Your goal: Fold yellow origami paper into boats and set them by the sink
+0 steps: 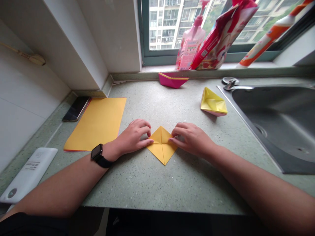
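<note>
A small orange-yellow folded paper square [161, 149] lies on the counter, turned like a diamond, with crease lines crossing at its middle. My left hand [135, 136] has its thumb on the left corner, fingers curled beside it. At the opposite corner, my right hand [190, 137] holds the paper the same way, thumb over the edge. The fingertips under the paper are partly hidden. Beyond the hands stand a pink folded paper boat [172, 82] near the window ledge and a yellow folded paper boat [213, 103] by the sink.
To the left lies a stack of orange paper sheets [98, 123], with a dark phone [76, 108] touching its corner. A white device [31, 173] rests nearer me. On the right is a metal sink [265, 144]. Bottles and a pink pouch [214, 42] line the window ledge.
</note>
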Demonstrator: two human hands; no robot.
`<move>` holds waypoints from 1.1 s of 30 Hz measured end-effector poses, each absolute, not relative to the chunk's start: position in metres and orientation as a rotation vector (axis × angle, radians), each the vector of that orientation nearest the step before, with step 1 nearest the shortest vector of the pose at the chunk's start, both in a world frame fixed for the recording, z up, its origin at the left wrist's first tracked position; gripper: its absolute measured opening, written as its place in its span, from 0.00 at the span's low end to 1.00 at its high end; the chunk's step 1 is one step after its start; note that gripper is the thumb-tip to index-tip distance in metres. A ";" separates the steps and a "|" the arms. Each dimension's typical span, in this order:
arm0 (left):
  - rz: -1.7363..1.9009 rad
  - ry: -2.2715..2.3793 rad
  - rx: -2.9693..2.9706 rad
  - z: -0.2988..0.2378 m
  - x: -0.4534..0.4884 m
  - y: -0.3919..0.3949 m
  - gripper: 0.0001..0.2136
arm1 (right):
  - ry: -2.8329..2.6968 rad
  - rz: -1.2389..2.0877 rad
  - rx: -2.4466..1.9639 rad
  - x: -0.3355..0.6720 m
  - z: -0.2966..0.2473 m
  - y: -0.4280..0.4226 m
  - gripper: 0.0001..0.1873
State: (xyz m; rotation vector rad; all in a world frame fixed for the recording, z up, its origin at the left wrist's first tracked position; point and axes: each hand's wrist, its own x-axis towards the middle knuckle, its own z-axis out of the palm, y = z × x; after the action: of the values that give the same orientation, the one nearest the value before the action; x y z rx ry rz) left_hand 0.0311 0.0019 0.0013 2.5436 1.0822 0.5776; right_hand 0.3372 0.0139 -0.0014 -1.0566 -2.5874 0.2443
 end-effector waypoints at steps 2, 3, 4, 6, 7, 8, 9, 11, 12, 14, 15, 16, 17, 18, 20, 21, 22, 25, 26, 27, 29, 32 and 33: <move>0.600 1.082 2.551 -0.001 0.030 0.002 0.11 | -2.579 0.238 -1.072 0.337 -0.002 0.014 0.09; 0.607 1.072 2.568 -0.001 0.030 0.002 0.14 | -2.579 0.238 -1.077 0.337 -0.002 0.014 0.08; 0.610 1.060 2.594 -0.002 0.030 0.002 0.16 | -2.579 0.237 -1.081 0.336 -0.003 0.014 0.08; 0.601 1.027 2.666 -0.002 0.030 0.001 0.17 | -2.581 0.236 -1.087 0.335 -0.003 0.014 0.08; 0.587 1.009 2.706 -0.001 0.031 0.000 0.16 | -2.579 0.234 -1.091 0.335 -0.004 0.014 0.07; 0.567 0.986 2.746 -0.001 0.033 -0.001 0.16 | -2.575 0.229 -1.096 0.334 -0.004 0.014 0.07; 0.537 0.956 2.785 0.000 0.034 -0.003 0.16 | -2.570 0.223 -1.102 0.333 -0.005 0.013 0.08; 0.460 0.884 2.847 0.000 0.038 -0.005 0.18 | -2.556 0.215 -1.113 0.332 -0.006 0.013 0.08; 0.423 0.851 2.866 0.001 0.040 -0.006 0.18 | -2.549 0.212 -1.119 0.332 -0.006 0.013 0.08; 0.368 0.808 2.879 0.001 0.042 -0.008 0.18 | -2.542 0.211 -1.132 0.331 -0.007 0.013 0.07; 0.358 0.797 2.878 0.001 0.042 -0.008 0.18 | -2.542 0.213 -1.138 0.330 -0.007 0.013 0.07; 0.356 0.789 2.875 0.001 0.043 -0.009 0.18 | -2.545 0.216 -1.144 0.330 -0.008 0.014 0.06; 0.360 0.785 2.871 0.001 0.042 -0.008 0.17 | -2.552 0.220 -1.146 0.330 -0.008 0.014 0.06; 0.369 0.779 2.868 0.001 0.042 -0.008 0.17 | -2.558 0.223 -1.147 0.330 -0.008 0.015 0.06; 0.394 0.776 2.864 0.001 0.041 -0.007 0.16 | -2.564 0.224 -1.136 0.330 -0.008 0.015 0.05; 0.399 0.777 2.864 0.000 0.041 -0.007 0.16 | -2.558 0.223 -1.123 0.331 -0.008 0.016 0.04; 0.403 0.778 2.866 0.000 0.041 -0.006 0.16 | -2.547 0.218 -1.104 0.331 -0.008 0.016 0.04; 0.388 0.792 2.879 -0.001 0.041 -0.006 0.17 | -2.508 0.188 -0.978 0.334 -0.006 0.016 0.06; 0.374 0.801 2.884 -0.001 0.041 -0.007 0.17 | -2.500 0.175 -0.912 0.335 -0.005 0.016 0.08; 0.357 0.817 2.888 0.000 0.042 -0.008 0.17 | -2.498 0.164 -0.840 0.336 -0.005 0.016 0.09; 0.317 0.874 2.894 0.000 0.043 -0.010 0.18 | -2.512 0.148 -0.710 0.339 -0.003 0.016 0.13; 0.261 0.970 2.901 0.001 0.044 -0.013 0.19 | -2.571 0.134 -0.630 0.342 -0.002 0.017 0.18; 0.250 0.991 2.904 0.001 0.044 -0.013 0.19 | -2.594 0.131 -0.634 0.342 -0.002 0.017 0.18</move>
State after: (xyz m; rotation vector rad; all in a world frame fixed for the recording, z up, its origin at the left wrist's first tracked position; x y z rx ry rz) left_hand 0.0440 -0.0133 0.0008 2.9041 0.9913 0.2500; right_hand 0.3422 0.0173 -0.0018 -0.6341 -2.5938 0.1306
